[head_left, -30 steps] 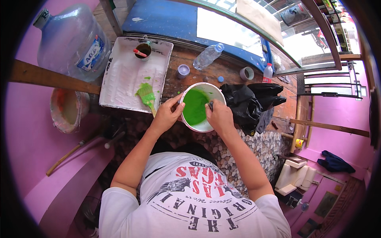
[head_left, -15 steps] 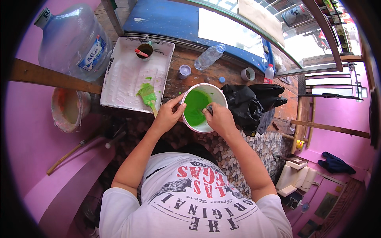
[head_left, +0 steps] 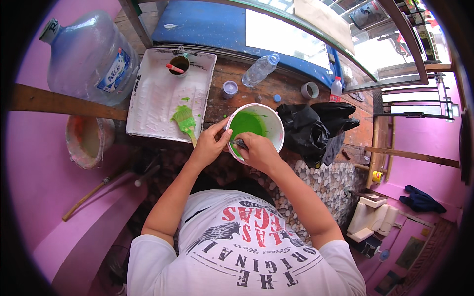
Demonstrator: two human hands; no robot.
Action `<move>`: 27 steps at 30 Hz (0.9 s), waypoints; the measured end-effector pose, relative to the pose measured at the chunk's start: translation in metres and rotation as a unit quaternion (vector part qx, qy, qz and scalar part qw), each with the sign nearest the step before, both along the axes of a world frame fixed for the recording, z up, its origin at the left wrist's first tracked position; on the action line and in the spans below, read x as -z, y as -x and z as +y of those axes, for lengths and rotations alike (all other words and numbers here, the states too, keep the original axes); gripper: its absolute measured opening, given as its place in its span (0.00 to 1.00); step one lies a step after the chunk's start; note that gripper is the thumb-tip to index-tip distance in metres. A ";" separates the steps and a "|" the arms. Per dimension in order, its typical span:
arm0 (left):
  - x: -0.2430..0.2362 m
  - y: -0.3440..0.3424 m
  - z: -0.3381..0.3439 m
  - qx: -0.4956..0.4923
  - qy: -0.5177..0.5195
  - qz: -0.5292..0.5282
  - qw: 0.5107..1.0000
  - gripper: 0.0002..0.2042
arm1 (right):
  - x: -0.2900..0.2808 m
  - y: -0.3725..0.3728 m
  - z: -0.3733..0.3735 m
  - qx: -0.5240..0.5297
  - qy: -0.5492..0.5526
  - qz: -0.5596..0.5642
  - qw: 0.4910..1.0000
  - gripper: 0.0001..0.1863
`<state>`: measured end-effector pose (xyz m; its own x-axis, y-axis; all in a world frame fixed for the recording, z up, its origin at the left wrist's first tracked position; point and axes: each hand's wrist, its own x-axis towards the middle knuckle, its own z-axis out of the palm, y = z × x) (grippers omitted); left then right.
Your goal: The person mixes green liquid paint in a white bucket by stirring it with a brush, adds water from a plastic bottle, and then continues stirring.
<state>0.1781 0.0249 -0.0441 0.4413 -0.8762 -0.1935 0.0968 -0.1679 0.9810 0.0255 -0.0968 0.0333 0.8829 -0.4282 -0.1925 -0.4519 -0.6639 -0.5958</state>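
A white bucket (head_left: 275,129) with bright green paint (head_left: 247,123) in it is tilted in front of me. My left hand (head_left: 211,144) grips its left side, thumb at the rim. Reaching over the near rim, my right hand (head_left: 259,152) is closed round the dark end of a stirring tool (head_left: 240,143). The tool's lower part is hidden by my hand and the paint, so its kind does not show. Left of the bucket, a paintbrush (head_left: 184,118) with green-coated bristles lies on a white paint tray (head_left: 153,101), its handle over the near edge.
A cup (head_left: 178,64) with a red-handled brush stands in the tray. Beyond the bucket are a small jar (head_left: 229,89), a plastic bottle (head_left: 260,70) and a blue cap (head_left: 277,98). Black plastic bags (head_left: 316,130) lie close on its right. A large water jug (head_left: 91,56) stands far left.
My right hand has moved left and slightly nearer inside the bucket, bringing the tool toward the left wall. The left hand keeps its grip.
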 end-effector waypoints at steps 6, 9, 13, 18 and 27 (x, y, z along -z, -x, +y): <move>-0.008 0.001 -0.001 0.003 -0.001 -0.007 1.000 0.23 | 0.010 0.005 -0.023 0.047 -0.023 -0.038 0.998 0.14; -0.015 0.000 -0.001 0.011 -0.016 0.028 0.999 0.24 | 0.012 0.002 -0.040 0.073 -0.004 -0.035 0.997 0.16; -0.011 -0.004 0.000 0.029 -0.027 -0.014 0.999 0.24 | 0.003 0.004 -0.054 0.060 0.112 0.018 0.992 0.15; -0.013 -0.004 -0.001 0.033 -0.031 -0.029 0.999 0.24 | 0.000 0.021 -0.060 0.020 0.153 0.081 0.985 0.13; -0.015 -0.002 -0.001 0.027 -0.035 0.021 0.999 0.24 | -0.020 0.024 -0.020 0.004 0.065 0.107 0.992 0.12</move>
